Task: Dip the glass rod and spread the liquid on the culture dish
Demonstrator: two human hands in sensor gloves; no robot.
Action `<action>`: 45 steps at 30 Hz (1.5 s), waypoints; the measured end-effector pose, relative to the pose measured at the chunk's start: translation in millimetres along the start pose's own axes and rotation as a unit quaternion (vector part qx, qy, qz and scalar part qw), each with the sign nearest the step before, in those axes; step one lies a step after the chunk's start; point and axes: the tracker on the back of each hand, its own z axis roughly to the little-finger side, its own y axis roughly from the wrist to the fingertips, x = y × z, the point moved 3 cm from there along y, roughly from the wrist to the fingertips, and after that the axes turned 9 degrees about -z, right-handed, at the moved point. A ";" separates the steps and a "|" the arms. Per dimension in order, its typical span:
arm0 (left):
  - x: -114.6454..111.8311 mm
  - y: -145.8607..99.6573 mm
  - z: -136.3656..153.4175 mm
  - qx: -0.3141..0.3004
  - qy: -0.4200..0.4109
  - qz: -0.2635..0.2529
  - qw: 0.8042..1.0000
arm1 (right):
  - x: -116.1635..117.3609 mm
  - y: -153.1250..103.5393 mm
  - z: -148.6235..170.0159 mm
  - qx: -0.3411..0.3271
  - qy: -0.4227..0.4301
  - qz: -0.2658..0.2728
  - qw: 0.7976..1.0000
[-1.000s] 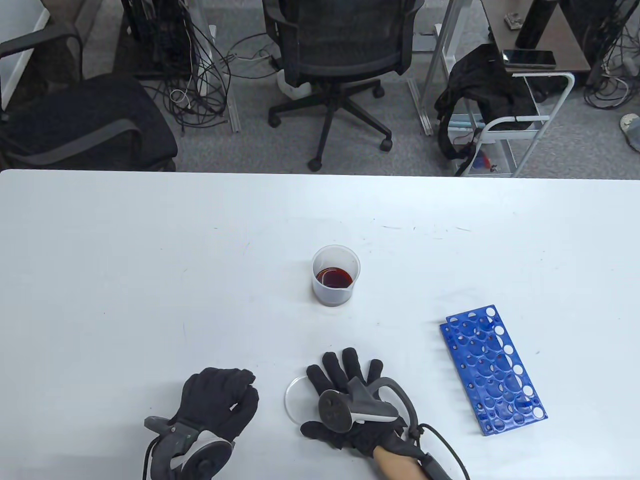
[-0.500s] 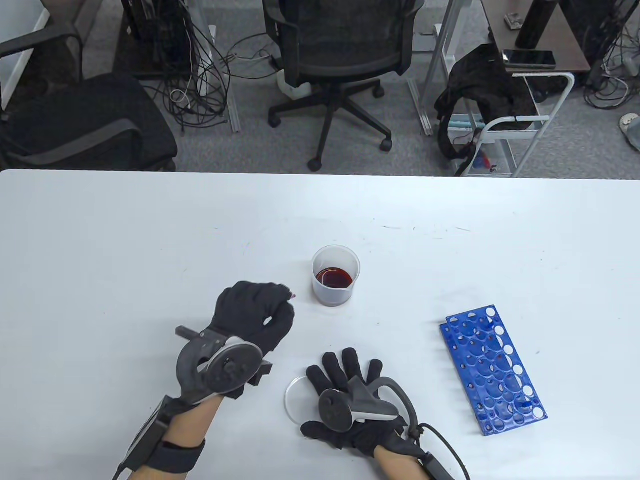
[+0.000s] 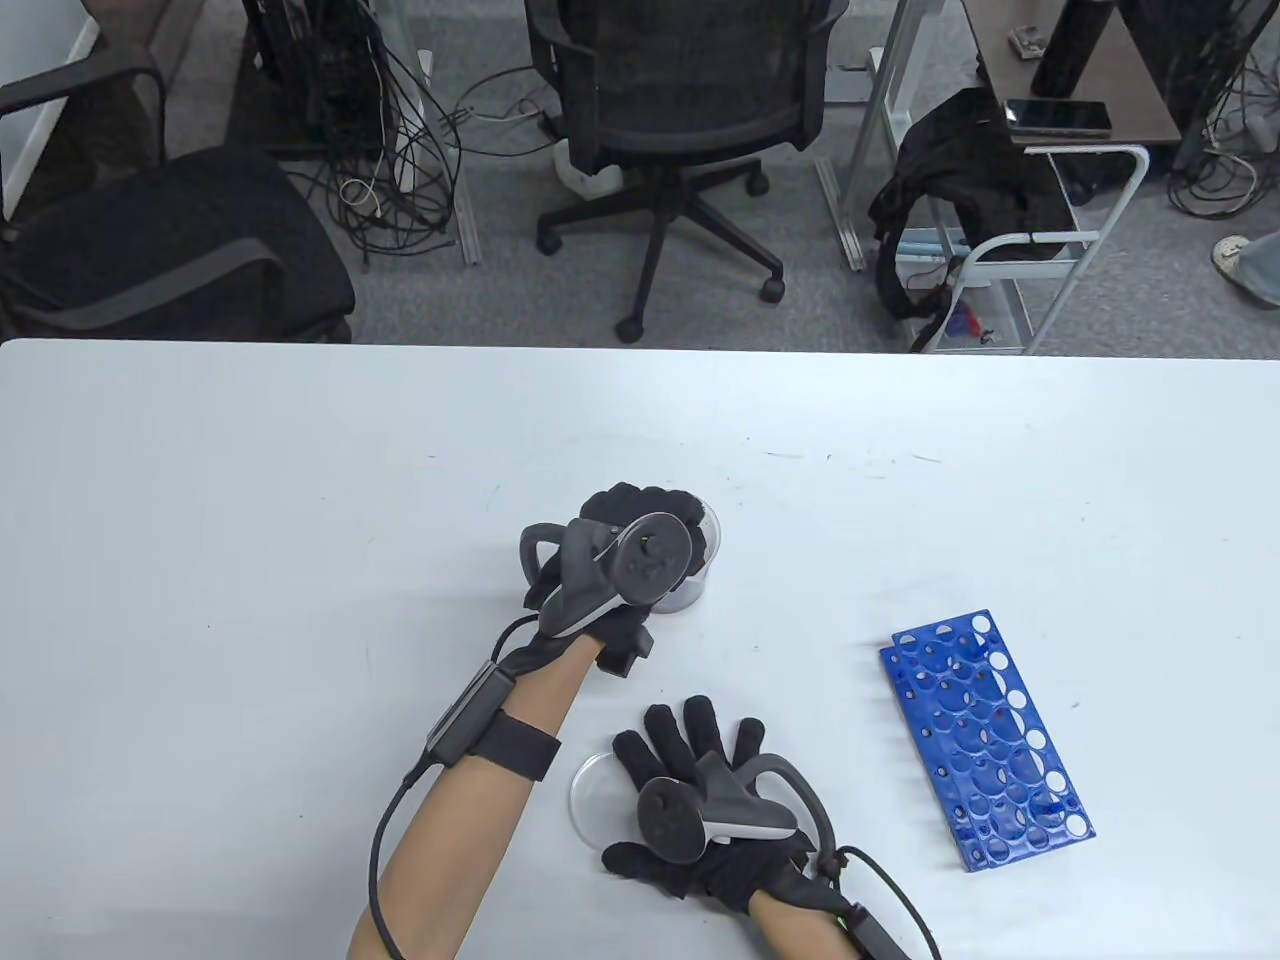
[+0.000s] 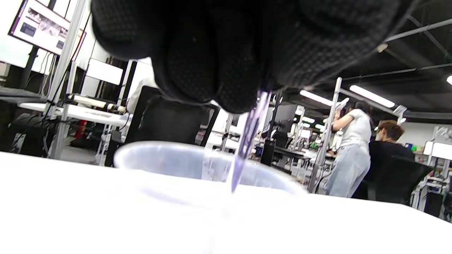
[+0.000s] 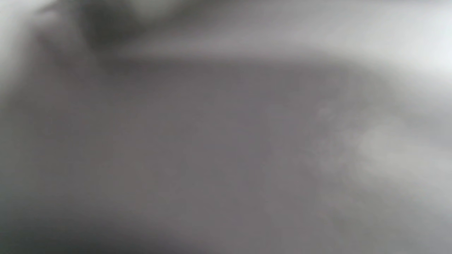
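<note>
White table (image 3: 250, 480): our left hand (image 3: 620, 560) pinches the rod (image 4: 249, 137) over the beaker (image 4: 197, 165), so lower straight, tip only (right hand (image 3: 700, 800) flat, steadying the dish (image 3: 592, 795)).

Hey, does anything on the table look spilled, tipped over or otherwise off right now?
No spill shows. The beaker stands upright. The blue rack lies flat at a slant. The right wrist view is blurred.

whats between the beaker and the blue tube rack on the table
Nothing: in the table view the stretch of white table between the beaker and the blue rack is bare.
</note>
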 end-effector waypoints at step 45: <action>131.6 -140.1 20.1 -0.035 -0.067 -0.108 0.991 | 1.3 1.3 0.6 0.001 0.002 -0.004 1.000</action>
